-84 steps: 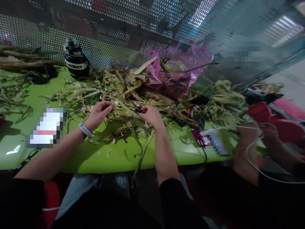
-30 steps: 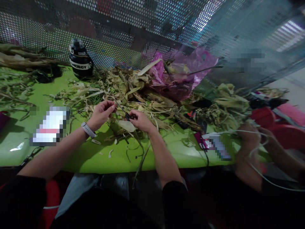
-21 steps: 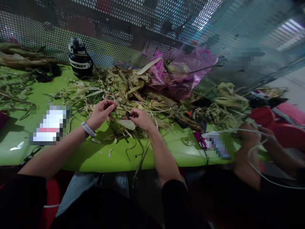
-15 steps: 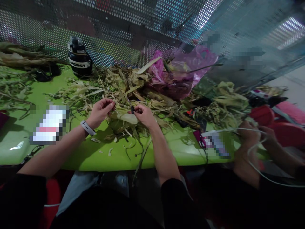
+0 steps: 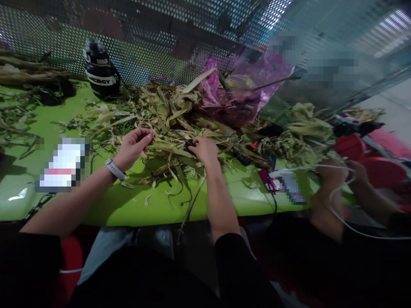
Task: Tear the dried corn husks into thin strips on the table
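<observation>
Dry husks and leaves [image 5: 163, 102] lie in a heap on the green table [image 5: 128, 209]. At the heap's near left side is my left hand [image 5: 133, 145], its fingers pinched together; what lies between the fingertips is too small to make out. My right hand [image 5: 204, 149] is closed around a small dark tool [image 5: 190, 144], whose thin tip points up and left over the husks. A pale husk strip [image 5: 170, 148] lies between the two hands. Narrow stalks and scraps hang down in front of the heap.
A black bottle [image 5: 102, 70] stands behind on the left, and a phone [image 5: 62, 164] lies at the left. A pink plastic bag [image 5: 237, 94] rests against the mesh [image 5: 154, 42]. At the right, another person's hands [image 5: 334, 175] are near a white cable and a second phone [image 5: 292, 186].
My right hand has moved slightly right, away from my left hand, with the dark tool. The pale piece under my hands has shifted and looks narrower. The whole view has shifted a little.
</observation>
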### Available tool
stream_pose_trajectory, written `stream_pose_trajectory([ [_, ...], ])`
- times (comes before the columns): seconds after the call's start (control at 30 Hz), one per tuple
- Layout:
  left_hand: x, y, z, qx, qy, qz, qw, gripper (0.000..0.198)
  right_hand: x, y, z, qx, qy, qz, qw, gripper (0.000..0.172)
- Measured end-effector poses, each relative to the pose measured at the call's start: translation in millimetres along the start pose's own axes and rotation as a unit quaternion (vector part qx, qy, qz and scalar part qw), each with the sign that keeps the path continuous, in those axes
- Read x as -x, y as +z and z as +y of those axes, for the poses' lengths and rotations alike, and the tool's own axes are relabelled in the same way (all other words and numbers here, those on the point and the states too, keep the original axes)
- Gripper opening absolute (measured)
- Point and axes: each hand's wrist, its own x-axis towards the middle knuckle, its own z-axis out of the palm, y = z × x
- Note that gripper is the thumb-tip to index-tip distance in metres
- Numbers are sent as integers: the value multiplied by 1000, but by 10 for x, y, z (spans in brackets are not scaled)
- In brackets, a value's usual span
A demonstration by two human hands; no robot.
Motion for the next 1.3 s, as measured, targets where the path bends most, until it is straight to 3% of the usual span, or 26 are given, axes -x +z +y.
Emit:
stream_pose_trajectory([
  [0.13,16,11,17,-9,-1,-4,1000,25,23,-77,-2,-33,-8,-23,999,20],
  [0.23,51,36,46,-29,6,-19,999,29,130,-146,-118,-124,-62,53,989,22],
  [0.3,82,63,65,-50,17,-39,998,30,250,-168,-257,-247,-127,71,958,30],
  [0.37,112,90,75,-70,31,-56,996,29,387,-161,-419,-356,-176,24,918,41],
  [0.43,134,113,70,-76,41,-64,994,27,513,-126,-564,-393,-218,-6,893,45],
  [0.57,154,140,34,-52,33,-63,996,28,648,-27,-716,-379,-245,26,892,38],
  [0.77,157,168,8,13,-18,-35,999,32,628,43,-698,-355,-273,55,892,35],
  [0.9,159,184,-11,54,-37,-34,997,30,622,110,-695,-324,-280,113,897,34],
  [1.1,166,204,-68,53,-14,-12,998,30,650,239,-710,-300,-271,210,890,31],
  [1.3,207,242,-98,55,19,3,998,28,649,253,-720,-306,-263,197,893,31],
])
